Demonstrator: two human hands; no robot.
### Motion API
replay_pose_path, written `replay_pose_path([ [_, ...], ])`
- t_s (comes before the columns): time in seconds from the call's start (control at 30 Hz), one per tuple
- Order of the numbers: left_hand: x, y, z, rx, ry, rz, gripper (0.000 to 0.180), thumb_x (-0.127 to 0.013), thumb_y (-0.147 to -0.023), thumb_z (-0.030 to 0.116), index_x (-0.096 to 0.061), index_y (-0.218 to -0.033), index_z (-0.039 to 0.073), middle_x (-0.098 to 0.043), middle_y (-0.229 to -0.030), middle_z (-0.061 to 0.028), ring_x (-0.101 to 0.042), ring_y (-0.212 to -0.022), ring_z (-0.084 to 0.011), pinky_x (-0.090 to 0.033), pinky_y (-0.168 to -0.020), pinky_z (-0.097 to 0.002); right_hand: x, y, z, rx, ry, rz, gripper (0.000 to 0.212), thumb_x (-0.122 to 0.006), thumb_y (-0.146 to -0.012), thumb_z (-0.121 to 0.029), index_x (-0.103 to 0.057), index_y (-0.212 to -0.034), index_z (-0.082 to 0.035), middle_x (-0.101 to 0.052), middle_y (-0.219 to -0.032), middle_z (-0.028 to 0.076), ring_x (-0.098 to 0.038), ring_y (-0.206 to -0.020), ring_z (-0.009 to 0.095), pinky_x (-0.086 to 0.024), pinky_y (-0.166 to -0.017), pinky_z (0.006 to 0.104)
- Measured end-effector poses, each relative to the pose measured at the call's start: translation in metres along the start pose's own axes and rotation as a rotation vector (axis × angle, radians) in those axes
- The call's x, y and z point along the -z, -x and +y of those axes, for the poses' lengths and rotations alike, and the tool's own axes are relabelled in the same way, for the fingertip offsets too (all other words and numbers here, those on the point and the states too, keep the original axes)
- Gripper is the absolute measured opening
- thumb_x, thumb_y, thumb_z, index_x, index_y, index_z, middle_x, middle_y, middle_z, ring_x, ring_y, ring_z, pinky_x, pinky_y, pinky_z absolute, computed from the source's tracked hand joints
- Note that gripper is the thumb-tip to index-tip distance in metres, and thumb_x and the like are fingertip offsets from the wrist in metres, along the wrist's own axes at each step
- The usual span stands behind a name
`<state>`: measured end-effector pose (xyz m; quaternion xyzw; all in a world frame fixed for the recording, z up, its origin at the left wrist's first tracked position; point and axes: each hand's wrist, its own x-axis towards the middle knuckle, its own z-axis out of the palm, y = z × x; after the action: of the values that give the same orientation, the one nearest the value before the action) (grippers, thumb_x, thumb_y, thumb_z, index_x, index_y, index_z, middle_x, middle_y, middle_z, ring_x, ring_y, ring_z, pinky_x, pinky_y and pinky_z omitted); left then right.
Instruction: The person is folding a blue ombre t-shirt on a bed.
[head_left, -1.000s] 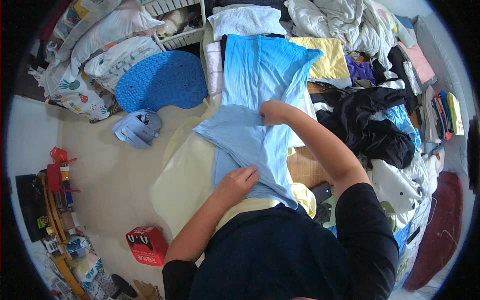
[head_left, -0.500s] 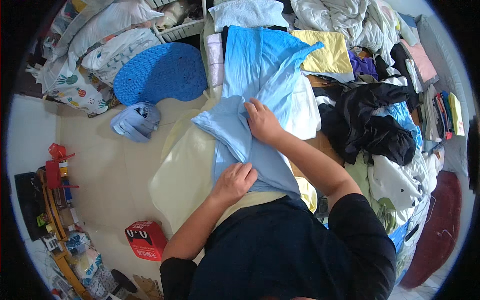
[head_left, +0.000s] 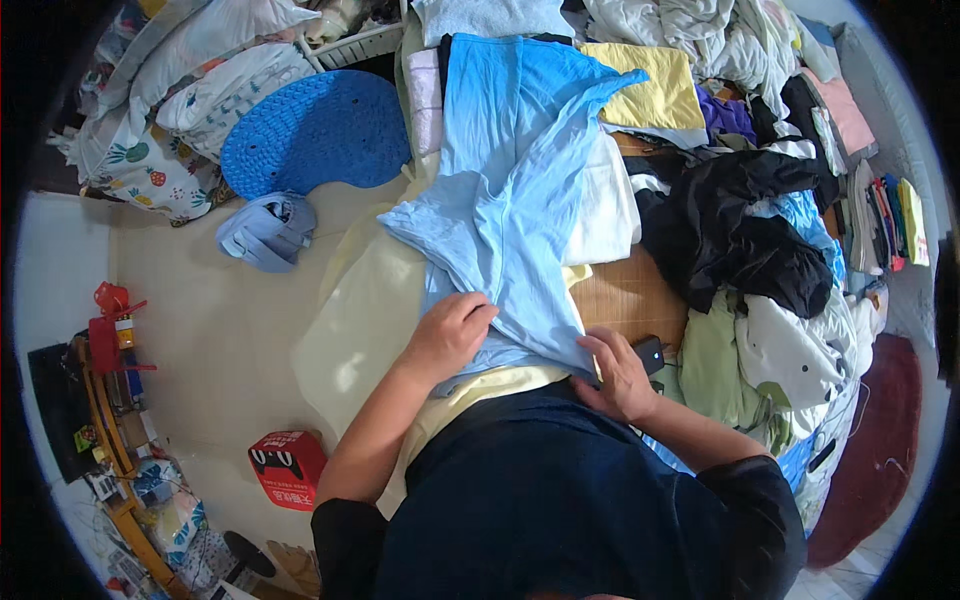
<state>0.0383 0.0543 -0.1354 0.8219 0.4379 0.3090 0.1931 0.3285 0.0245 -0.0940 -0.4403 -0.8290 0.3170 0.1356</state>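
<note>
A thin blue garment [head_left: 510, 180], shading from bright blue at its far end to pale blue near me, lies lengthwise in front of my body. Its folds run down the middle, and one pointed end sticks out at the far right. My left hand [head_left: 452, 335] is closed on the cloth near its lower left, fingers curled into the fabric. At the lower right corner of the garment is my right hand [head_left: 618, 375], thumb and fingers apart, with the fingertips at the cloth's edge. Pale yellow cloth [head_left: 370, 290] lies beneath the garment and hangs out to the left.
Folded white cloth [head_left: 605, 205] and yellow cloth [head_left: 650, 95] lie beside the garment. A black garment [head_left: 745, 230] and other loose clothes heap up on the right, near a dark phone [head_left: 649, 353]. To the left are a blue stool [head_left: 315, 130] and a red box [head_left: 287, 470] on the floor.
My right hand has moved from the garment's middle down to its lower right corner. The bunched upper layer now lies spread flatter, and my left hand has shifted slightly up and left.
</note>
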Motion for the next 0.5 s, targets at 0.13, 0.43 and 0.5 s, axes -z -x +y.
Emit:
replay_pose_path([
  [0.13, 0.004, -0.006, 0.001, -0.012, -0.004, 0.002, 0.025, -0.068, -0.071, -0.001, -0.063, -0.095, 0.003, -0.058, -0.094, -0.0097, -0.061, -0.083, -0.0279, -0.051, -0.072, -0.0375, -0.005, 0.010, 0.014, 0.046, -0.018, 0.071, 0.044, -0.067, -0.071, -0.004, -0.051, -0.112, -0.003, -0.054, -0.102, 0.018, -0.057, -0.093, 0.037, -0.049, -0.079, 0.0425],
  [0.43, 0.024, 0.001, 0.019, -0.097, -0.210, -0.058, 0.020, -0.065, -0.073, 0.002, -0.063, -0.093, 0.003, -0.057, -0.089, -0.0077, -0.060, -0.077, -0.0244, -0.050, -0.069, -0.0356, -0.005, 0.004, 0.009, 0.046, 0.070, -0.059, 0.048, -0.062, -0.073, -0.004, -0.053, -0.120, -0.006, -0.055, -0.089, 0.015, -0.062, -0.078, 0.033, -0.052, -0.067, 0.0410],
  [0.5, 0.018, 0.011, 0.015, -0.086, -0.219, -0.113, 0.017, -0.062, -0.075, 0.004, -0.062, -0.092, 0.002, -0.056, -0.089, -0.0073, -0.060, -0.078, -0.0232, -0.050, -0.071, -0.0358, -0.007, 0.002, 0.008, 0.081, 0.129, -0.269, 0.062, -0.060, -0.077, -0.008, -0.043, -0.136, -0.011, -0.056, -0.088, 0.014, -0.062, -0.074, 0.032, -0.052, -0.065, 0.0413],
])
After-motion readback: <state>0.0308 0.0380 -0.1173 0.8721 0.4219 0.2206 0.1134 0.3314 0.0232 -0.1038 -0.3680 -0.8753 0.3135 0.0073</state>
